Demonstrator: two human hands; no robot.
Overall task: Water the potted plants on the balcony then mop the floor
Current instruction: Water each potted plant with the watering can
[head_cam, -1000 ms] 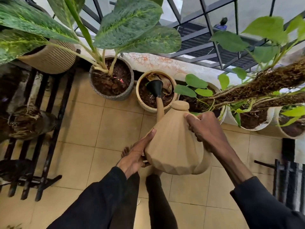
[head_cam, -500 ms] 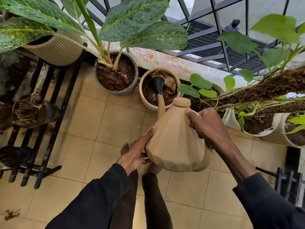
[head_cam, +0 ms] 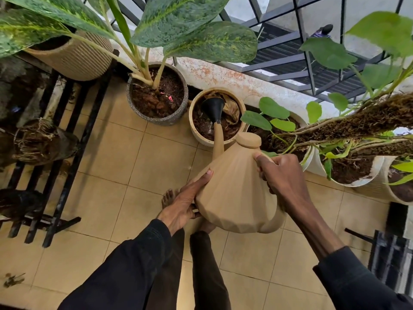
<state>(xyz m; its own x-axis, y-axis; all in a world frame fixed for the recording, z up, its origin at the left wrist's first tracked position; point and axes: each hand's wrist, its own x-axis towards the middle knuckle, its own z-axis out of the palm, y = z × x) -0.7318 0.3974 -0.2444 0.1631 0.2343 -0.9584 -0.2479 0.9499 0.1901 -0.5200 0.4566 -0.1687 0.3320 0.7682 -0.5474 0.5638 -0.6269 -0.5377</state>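
Can (head_cam: 237, 193) tilted spout-forward, rose (head_cam: 213, 108) over tan pot (head_cam: 196, 130) ahead; right hand (head_cam: 283, 175) curled round upper body and handle, left hand (head_cam: 185, 202) fingers flat under base, nearer the pot.

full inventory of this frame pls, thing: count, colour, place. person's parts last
watering can: 1, tan with black rose, centre, tilted with its spout over the tan pot
tan pot: 1, tan, centre, holds wet soil and a dry leaf
grey pot: 1, speckled grey, left of the tan pot, big variegated leaves
ribbed pot: 1, beige, top left, on the rack
white pots: at least 2, white, right, trailing green vines
rack: 1, black metal, left
railing: 1, dark grey, top
floor tiles: beige, all over
feet: bare, below the can
left hand: supports the can's side
right hand: grips the can's handle
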